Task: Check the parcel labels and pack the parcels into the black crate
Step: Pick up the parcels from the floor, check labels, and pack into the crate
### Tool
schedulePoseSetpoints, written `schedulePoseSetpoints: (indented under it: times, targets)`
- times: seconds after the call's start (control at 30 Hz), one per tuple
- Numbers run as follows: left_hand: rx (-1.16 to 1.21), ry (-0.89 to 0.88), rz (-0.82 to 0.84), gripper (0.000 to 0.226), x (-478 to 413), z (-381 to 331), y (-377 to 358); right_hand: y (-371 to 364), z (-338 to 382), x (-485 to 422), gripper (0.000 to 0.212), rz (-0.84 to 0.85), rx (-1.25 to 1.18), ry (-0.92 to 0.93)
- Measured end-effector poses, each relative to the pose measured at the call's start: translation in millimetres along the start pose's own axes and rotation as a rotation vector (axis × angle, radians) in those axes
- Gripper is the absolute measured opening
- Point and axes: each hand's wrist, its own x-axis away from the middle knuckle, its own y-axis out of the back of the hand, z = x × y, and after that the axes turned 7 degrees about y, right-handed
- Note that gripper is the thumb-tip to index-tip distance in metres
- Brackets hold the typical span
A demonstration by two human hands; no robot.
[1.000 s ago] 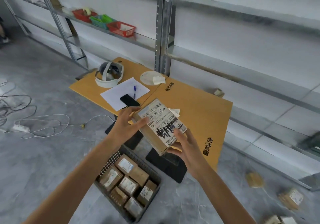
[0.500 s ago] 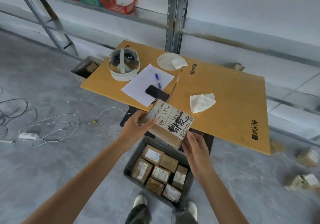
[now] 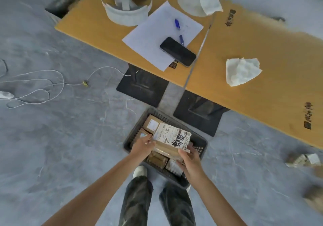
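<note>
A person's left hand (image 3: 142, 146) and right hand (image 3: 189, 161) grip opposite ends of a labelled cardboard parcel (image 3: 172, 138), held label-up directly above a black crate (image 3: 201, 147) on the floor, with other parcels (image 3: 152, 123) inside the crate.

- We find a white label (image 3: 172, 135) on top of the parcel (image 3: 164, 149). Its small print is too blurred to read, and the big black marker strokes (image 3: 178, 141) across it are illegible to us.
- Dark stamped characters (image 3: 230, 17) stand on the table (image 3: 262, 42) in three spots; we cannot read them.
</note>
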Motion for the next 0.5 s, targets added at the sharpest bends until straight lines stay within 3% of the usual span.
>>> schedulePoseSetpoints:
  times: [0.1, 0.2, 0.33, 0.5]
  targets:
    - [0.428, 0.175, 0.089, 0.031, -76, 28, 6, -8, -37, -66, 0.037, -0.067, -0.021, -0.068]
    - [0.713, 0.328, 0.021, 0.014, -156, 55, 10, -20, -79, -138, 0.042, -0.069, -0.016, -0.121]
    - [0.783, 0.375, 0.011, 0.032, -255, 91, 4, -45, -133, -235, 0.047, -0.060, -0.094, -0.148]
    - [0.666, 0.349, 0.150, 0.032, -350, 119, -18, -71, -179, -349, 0.055, -0.107, -0.088, -0.107]
